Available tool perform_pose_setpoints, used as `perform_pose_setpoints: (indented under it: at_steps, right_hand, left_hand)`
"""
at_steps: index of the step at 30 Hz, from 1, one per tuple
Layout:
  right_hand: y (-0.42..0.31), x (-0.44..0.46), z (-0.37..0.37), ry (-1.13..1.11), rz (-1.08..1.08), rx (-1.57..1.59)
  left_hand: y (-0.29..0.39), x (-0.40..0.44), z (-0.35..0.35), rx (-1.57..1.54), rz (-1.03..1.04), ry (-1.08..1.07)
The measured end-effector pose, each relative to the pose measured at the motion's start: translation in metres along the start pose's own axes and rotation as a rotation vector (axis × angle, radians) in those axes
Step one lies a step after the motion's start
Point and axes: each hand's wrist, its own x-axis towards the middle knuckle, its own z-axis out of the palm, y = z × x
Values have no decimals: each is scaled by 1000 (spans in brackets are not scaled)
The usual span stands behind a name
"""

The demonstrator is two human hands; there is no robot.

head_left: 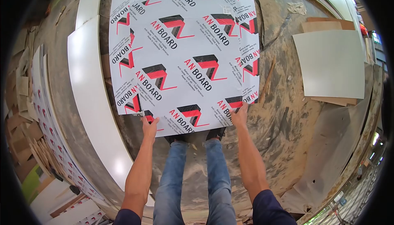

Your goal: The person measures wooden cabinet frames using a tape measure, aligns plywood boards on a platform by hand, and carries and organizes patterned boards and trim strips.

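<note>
A white printed board with red and black "ANBOARD" lettering spans the middle of the head view. My left hand grips its near left corner, thumb on top and fingers hidden beneath. On the near right corner, my right hand holds on in the same way. Under this board lies another sheet with the same print, its edges showing at the left, right and far sides. The near edge of the held board hangs over my shoes.
A long glossy white panel lies to the left. Pale board pieces are stacked on the stained floor at the right. Scrap wood and offcuts crowd the far left. A crumpled scrap lies at the upper right.
</note>
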Motion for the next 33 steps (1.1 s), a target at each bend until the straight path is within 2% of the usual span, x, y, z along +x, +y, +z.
perform_pose_setpoints:
  at_steps: [5,8,10,11,13,16,19,22,25,30,33]
  right_hand:
    - [-17,23,10,22,41,-66]
    - [-23,17,15,-7,78,-87]
    - [-21,9,17,39,80,-95]
    - [-21,8,17,69,45,-140]
    - [-25,8,14,55,16,-146]
    - [-30,4,10,30,21,-137]
    - [-21,-1,17,80,-8,-97]
    - [-1,-15,24,53,110,-15]
    - [1,-12,19,126,133,-116]
    - [-9,4,-10,-23,219,-14]
    - [0,0,-8,40,184,-84]
  left_hand:
    - [-8,33,5,34,-35,-31]
    - [-5,39,1,-113,10,45]
    - [-9,30,-1,106,2,33]
    - [-2,23,1,106,-2,33]
    - [18,13,6,197,-81,172]
    - [11,18,8,205,-84,262]
    - [12,7,-1,254,38,183]
    - [-33,0,-7,273,-63,165]
    - [-10,-10,10,305,-52,193]
    - [11,-14,21,343,-14,250]
    - [11,-26,21,279,5,229]
